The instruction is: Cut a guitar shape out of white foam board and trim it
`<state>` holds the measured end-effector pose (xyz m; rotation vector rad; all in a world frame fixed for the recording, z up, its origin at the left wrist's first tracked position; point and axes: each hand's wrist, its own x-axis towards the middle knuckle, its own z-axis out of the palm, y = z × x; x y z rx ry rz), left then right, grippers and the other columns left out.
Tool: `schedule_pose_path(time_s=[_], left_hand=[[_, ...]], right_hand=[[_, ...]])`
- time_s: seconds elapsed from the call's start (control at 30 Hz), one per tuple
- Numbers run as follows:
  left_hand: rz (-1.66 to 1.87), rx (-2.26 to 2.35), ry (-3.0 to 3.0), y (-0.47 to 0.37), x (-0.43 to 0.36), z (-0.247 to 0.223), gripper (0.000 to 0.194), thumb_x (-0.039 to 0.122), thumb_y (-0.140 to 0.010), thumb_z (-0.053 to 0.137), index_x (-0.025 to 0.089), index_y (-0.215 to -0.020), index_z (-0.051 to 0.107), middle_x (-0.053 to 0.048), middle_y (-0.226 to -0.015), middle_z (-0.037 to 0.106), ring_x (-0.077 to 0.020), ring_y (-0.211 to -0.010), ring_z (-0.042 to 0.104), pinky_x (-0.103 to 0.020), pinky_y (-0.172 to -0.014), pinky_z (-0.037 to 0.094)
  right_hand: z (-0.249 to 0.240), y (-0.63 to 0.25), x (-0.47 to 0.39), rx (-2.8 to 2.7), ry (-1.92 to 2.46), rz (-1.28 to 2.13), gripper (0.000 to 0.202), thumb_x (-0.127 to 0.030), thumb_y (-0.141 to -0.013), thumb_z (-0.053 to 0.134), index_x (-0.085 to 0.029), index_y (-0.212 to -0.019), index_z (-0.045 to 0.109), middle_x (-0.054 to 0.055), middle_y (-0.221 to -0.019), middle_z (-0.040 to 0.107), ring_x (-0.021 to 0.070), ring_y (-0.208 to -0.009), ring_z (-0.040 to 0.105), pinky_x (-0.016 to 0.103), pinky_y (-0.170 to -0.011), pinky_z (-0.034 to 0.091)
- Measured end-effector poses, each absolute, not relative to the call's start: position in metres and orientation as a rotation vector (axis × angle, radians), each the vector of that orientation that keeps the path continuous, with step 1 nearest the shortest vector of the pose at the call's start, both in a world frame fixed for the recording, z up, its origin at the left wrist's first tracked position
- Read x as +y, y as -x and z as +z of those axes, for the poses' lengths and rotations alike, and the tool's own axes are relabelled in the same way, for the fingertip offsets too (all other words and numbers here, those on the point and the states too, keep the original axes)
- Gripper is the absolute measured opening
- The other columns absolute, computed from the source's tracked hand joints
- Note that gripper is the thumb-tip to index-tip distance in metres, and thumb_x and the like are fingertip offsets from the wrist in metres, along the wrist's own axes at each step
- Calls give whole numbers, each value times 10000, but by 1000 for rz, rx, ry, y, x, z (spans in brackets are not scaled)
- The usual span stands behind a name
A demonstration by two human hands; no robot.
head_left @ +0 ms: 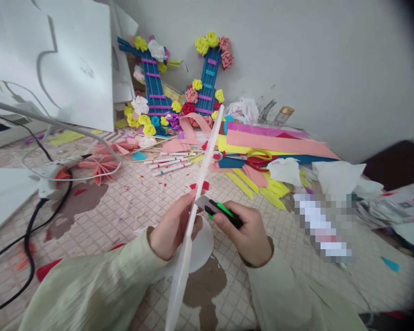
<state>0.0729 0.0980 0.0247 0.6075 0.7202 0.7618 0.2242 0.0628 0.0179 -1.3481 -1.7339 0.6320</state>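
Note:
Between my hands stands a white foam board (207,161), seen nearly edge-on and tilted. My left hand (174,225) is closed around its lower middle, with some fingertips showing on the far side. In my right hand (248,232) is a utility knife (227,215) with a black and green handle. Its blade points left and meets the edge of the board just by my left fingers. A white rounded piece (202,246) lies on the table behind the board.
Two blue paper guitars (155,85) with crepe flowers lean on the wall. Coloured paper strips (279,143), scissors (257,158) and several markers (169,163) lie beyond my hands. On the left are a power strip (51,181), cables and large white boards (72,59).

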Motion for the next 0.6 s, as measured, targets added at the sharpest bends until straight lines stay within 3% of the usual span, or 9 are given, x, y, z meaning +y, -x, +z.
schedule_pose_path(time_s=[0.23,0.5,0.6], left_hand=[[749,699,-608,-74,97,23,329,436,-674,557,185,-879,503,84,-429,360,-47,-317,268,-191,-310,131],[705,736,-612,-76,96,20,280,457,-644,563,187,-673,493,76,-330,278,-53,-314,223,-182,-302,138],[732,720,-608,-74,97,22,282,454,-656,561,182,-708,509,78,-350,288,-51,-313,236,-184,-302,139]], right_hand=[[17,-223,62,-1758,1330,659,325,-419,-779,525,-159,-591,473,-52,-520,332,71,-495,308,202,-457,269],[16,-222,61,-1760,1297,682,319,-400,-777,537,-158,-586,456,-58,-512,319,62,-486,295,195,-451,261],[17,-222,61,-1763,1293,686,325,-396,-776,539,-160,-577,438,-59,-512,313,60,-487,290,196,-450,253]])
